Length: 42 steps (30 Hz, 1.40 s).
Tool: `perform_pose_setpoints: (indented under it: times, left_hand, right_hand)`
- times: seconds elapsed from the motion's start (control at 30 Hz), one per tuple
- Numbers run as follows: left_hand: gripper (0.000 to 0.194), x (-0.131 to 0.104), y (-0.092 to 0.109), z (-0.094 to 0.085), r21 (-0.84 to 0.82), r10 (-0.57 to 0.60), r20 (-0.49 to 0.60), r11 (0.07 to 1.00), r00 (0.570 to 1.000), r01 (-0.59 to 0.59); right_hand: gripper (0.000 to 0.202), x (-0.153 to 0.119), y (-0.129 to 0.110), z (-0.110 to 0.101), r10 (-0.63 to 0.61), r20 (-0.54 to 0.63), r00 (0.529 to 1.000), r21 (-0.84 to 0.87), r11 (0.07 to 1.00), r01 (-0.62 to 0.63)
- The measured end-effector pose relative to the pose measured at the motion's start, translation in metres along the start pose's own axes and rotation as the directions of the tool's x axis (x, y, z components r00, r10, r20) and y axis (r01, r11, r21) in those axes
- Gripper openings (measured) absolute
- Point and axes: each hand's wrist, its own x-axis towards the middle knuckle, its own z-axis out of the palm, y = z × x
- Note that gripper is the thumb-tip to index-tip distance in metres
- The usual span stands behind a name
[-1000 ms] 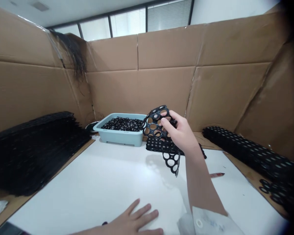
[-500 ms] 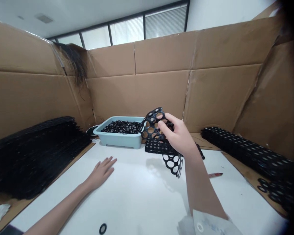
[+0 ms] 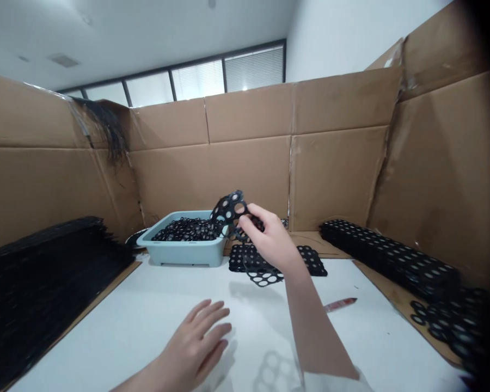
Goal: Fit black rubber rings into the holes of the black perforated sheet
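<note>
My right hand [image 3: 273,239] pinches a thin black sheet with round holes [image 3: 228,208] between thumb and fingers. The sheet curls up over the edge of a light blue tub [image 3: 183,255], and its other end droops below my hand. Inside the tub lie many small black rings [image 3: 185,230]. My left hand [image 3: 198,340] hovers low over the white table [image 3: 163,296], fingers spread and holding nothing. Behind my right wrist, flat black perforated sheets [image 3: 313,261] lie on the table, partly covered by my hand.
At left rises a tall stack of black sheets [image 3: 53,283]. Along the right side runs a long perforated black stack [image 3: 387,258], with loose black rings [image 3: 436,321] near it. A red pointed, pen-like item [image 3: 341,304] lies right of my forearm. Cardboard walls [image 3: 245,163] enclose the table.
My left hand has lifted off the table and moved right, nearer the sheet. My right hand still grips the sheet. The view has tilted up and turned right.
</note>
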Motion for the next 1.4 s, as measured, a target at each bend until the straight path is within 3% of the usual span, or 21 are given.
perform_pose_setpoints:
  times: [0.07, 0.17, 0.3, 0.37, 0.47, 0.57, 0.7, 0.77, 0.87, 0.9, 0.93, 0.97, 1.03, 1.07, 1.1, 1.13, 1.23, 1.3, 1.4]
  left_hand:
    - [0.023, 0.034, -0.002, -0.029, 0.004, -0.06, -0.19, 0.998, 0.98, 0.062]
    - [0.013, 0.084, -0.014, -0.066, -0.099, -0.304, -0.407, 0.952, 0.861, 0.289]
    - [0.016, 0.12, -0.025, -0.084, -0.303, -0.561, -0.457, 0.828, 0.69, 0.472]
    - [0.021, 0.124, -0.031, -0.08, -0.318, -0.616, -0.44, 0.787, 0.653, 0.529]
    - [0.025, 0.122, -0.042, -0.068, -0.249, -0.613, -0.353, 0.79, 0.707, 0.561]
    - [0.027, 0.121, -0.049, -0.062, -0.218, -0.565, -0.308, 0.825, 0.766, 0.521]
    - [0.022, 0.125, -0.054, -0.063, -0.349, -0.523, -0.207, 0.829, 0.827, 0.437]
    - [0.024, 0.126, -0.06, -0.064, -0.46, -0.526, -0.174, 0.791, 0.832, 0.404]
    - [0.029, 0.124, -0.077, -0.065, -0.63, -0.587, -0.147, 0.676, 0.796, 0.382]
    - [0.028, 0.122, -0.084, -0.066, -0.675, -0.631, -0.173, 0.635, 0.756, 0.376]
    - [0.025, 0.118, -0.09, -0.068, -0.709, -0.69, -0.242, 0.606, 0.682, 0.361]
    - [0.023, 0.113, -0.097, -0.071, -0.729, -0.748, -0.351, 0.596, 0.563, 0.337]
    - [0.021, 0.1, -0.106, -0.079, -0.73, -0.783, -0.571, 0.621, 0.246, 0.284]
    - [0.023, 0.095, -0.109, -0.083, -0.721, -0.768, -0.626, 0.637, 0.139, 0.273]
    - [0.023, 0.09, -0.11, -0.086, -0.709, -0.757, -0.642, 0.647, 0.122, 0.282]
    - [0.023, 0.087, -0.109, -0.088, -0.689, -0.75, -0.646, 0.653, 0.141, 0.314]
    - [0.023, 0.093, -0.096, -0.087, -0.584, -0.728, -0.62, 0.678, 0.293, 0.447]
    - [0.024, 0.105, -0.083, -0.079, -0.49, -0.687, -0.595, 0.721, 0.416, 0.49]
    - [0.022, 0.123, -0.066, -0.066, -0.373, -0.595, -0.514, 0.804, 0.618, 0.464]
  right_hand:
    - [0.018, 0.001, 0.001, 0.006, -0.016, 0.051, 0.999, 0.033, 0.999, 0.014]
    - [0.016, 0.002, 0.003, 0.016, -0.012, 0.062, 0.998, 0.119, 0.993, 0.004]
    - [0.013, 0.004, 0.01, 0.021, 0.054, 0.039, 0.998, 0.171, 0.984, -0.06]
    - [0.014, 0.006, 0.014, 0.02, 0.086, 0.081, 0.993, 0.196, 0.976, -0.1]
    - [0.017, 0.01, 0.019, 0.019, 0.109, 0.119, 0.987, 0.224, 0.965, -0.134]
    - [0.018, 0.014, 0.025, 0.023, 0.132, 0.137, 0.982, 0.226, 0.961, -0.161]
    - [0.013, 0.015, 0.034, 0.032, 0.129, 0.197, 0.972, 0.184, 0.969, -0.166]
    - [0.01, 0.014, 0.036, 0.036, 0.116, 0.218, 0.969, 0.158, 0.976, -0.152]
    - [0.012, 0.012, 0.034, 0.041, 0.101, 0.228, 0.968, 0.122, 0.984, -0.132]
    - [0.012, 0.012, 0.034, 0.042, 0.102, 0.22, 0.97, 0.1, 0.987, -0.126]
    - [0.011, 0.011, 0.033, 0.043, 0.107, 0.207, 0.972, 0.074, 0.989, -0.125]
    - [0.01, 0.011, 0.033, 0.042, 0.116, 0.188, 0.975, 0.051, 0.991, -0.127]
    - [0.009, 0.012, 0.034, 0.038, 0.133, 0.146, 0.98, 0.035, 0.99, -0.14]
    - [0.009, 0.012, 0.034, 0.035, 0.14, 0.124, 0.982, 0.049, 0.988, -0.147]
    - [0.008, 0.012, 0.034, 0.031, 0.147, 0.104, 0.984, 0.078, 0.985, -0.155]
    - [0.008, 0.012, 0.034, 0.027, 0.152, 0.091, 0.984, 0.117, 0.98, -0.162]
    - [0.006, 0.011, 0.031, 0.019, 0.158, 0.113, 0.981, 0.225, 0.958, -0.18]
    - [0.006, 0.009, 0.026, 0.019, 0.156, 0.174, 0.972, 0.219, 0.957, -0.193]
    - [0.008, 0.005, 0.02, 0.023, 0.156, 0.271, 0.95, 0.135, 0.971, -0.197]
